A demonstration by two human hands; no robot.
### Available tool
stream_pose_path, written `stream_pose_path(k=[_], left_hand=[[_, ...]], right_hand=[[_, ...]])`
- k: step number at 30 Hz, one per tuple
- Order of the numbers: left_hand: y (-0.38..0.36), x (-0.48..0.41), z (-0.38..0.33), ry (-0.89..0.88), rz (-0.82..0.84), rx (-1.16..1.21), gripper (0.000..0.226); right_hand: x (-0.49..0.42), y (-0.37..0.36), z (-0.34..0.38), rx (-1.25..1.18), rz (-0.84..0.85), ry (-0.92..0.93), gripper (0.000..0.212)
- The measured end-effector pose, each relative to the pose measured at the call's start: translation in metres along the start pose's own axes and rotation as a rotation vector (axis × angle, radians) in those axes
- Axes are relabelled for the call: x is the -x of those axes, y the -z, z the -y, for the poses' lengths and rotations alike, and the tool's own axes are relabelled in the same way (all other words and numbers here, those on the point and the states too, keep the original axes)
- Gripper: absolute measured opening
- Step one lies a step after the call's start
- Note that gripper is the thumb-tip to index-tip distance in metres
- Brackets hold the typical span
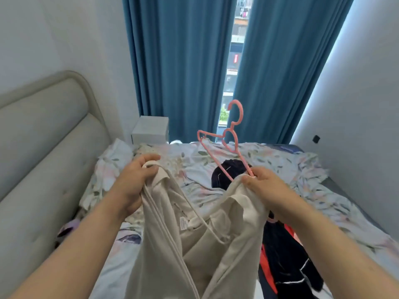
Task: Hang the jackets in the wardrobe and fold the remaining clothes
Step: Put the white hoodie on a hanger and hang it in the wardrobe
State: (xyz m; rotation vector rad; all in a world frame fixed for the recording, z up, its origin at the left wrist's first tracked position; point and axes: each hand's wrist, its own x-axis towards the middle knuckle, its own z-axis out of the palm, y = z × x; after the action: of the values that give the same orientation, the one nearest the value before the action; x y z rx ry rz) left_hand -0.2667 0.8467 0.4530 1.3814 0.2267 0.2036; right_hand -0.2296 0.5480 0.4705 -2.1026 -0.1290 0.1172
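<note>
Left hand (135,182): fingers curled round the collar edge of the cream jacket (194,244), with a white drawstring looped over them.
Right hand (262,186): pinches the jacket's other shoulder together with one end of the pink hanger (226,143).
Cream jacket: held up open between both hands, above the bed (280,169), its inside label showing.
Pink hanger: tilted, hook uppermost, sticking out above the right hand.
Dark garment (231,171): bunched on the floral sheet beyond the jacket.
Black and red garment (287,262): on the bed under the right forearm, possibly another jacket.
Curtains (183,72): blue, parted.
</note>
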Motion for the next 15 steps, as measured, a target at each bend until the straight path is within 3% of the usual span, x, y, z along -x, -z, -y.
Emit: stream_pose_path(k=[3,7,12,15], left_hand=[[0.016,-0.016,0.094,0.185,-0.042,-0.128,0.032],[0.036,-0.043,0.232,0.419,-0.142,-0.182,0.029],[0.056,-0.102,0.381,0.412,-0.264,-0.391,0.017],[0.07,-0.145,0.45,0.345,-0.269,-0.542,0.013]], right_hand=[[-0.029,-0.052,-0.09,0.045,0.092,-0.131,0.023],[-0.066,-0.128,-0.217,0.045,0.145,-0.269,0.015],[-0.123,-0.204,-0.354,0.109,0.106,-0.269,0.008],[-0.15,-0.236,-0.425,0.208,0.006,-0.217,0.019]])
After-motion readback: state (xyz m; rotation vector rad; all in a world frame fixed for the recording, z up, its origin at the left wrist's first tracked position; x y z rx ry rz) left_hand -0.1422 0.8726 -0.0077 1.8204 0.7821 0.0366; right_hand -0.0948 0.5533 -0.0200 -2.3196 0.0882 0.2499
